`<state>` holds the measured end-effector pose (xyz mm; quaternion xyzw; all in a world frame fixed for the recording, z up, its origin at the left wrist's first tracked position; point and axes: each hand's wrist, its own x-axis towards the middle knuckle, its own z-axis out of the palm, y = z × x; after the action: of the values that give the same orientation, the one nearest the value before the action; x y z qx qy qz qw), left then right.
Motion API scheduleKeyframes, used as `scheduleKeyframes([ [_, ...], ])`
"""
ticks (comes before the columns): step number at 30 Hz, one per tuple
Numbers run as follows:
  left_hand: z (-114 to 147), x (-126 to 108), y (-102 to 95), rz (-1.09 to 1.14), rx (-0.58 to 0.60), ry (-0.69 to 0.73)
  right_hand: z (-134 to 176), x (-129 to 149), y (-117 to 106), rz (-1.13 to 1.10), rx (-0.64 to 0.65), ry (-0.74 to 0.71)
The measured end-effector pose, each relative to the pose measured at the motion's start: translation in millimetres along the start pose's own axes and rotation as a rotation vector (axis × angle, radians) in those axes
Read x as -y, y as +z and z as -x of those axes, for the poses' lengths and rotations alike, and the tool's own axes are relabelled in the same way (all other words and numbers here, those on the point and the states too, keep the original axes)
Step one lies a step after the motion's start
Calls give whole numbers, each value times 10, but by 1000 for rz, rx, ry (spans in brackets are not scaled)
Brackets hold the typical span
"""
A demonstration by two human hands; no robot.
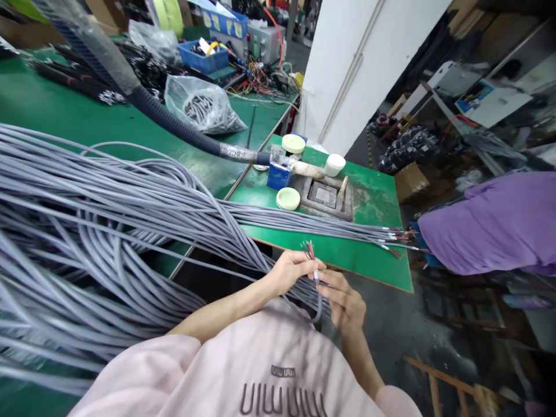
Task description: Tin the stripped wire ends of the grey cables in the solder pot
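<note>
My left hand [290, 271] is closed in a pinch near the stripped end of a grey cable [319, 304]. Thin coloured wires [308, 250], some red and some dark, fan out above its fingertips. Just below and to the right, my right hand [346, 299] has its fingers closed around the same cable, near a pale band. From there the cable curves down in front of my shirt. A large bundle of grey cables [130, 214] runs across the left, and a flatter row of cables [299, 220] lies over the green table [278, 236] beyond my hands.
Ahead, a flexible hose [174, 124] reaches a blue box [278, 175] beside a framed metal pot [324, 194]. Round pale tubs [288, 198] stand nearby. A plastic bag [202, 107] lies farther left. A person in a purple sleeve [490, 223] is at the right.
</note>
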<state>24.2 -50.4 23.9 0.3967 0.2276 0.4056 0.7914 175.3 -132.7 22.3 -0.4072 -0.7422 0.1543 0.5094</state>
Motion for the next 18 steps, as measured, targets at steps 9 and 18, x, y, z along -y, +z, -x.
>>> scheduleKeyframes([
  [9,9,29,-43,-21,23,-17,8,149,152,67,-157,459],
  [18,-44,74,-28,-46,-1,-61,-85,268,104,-57,-128,621],
])
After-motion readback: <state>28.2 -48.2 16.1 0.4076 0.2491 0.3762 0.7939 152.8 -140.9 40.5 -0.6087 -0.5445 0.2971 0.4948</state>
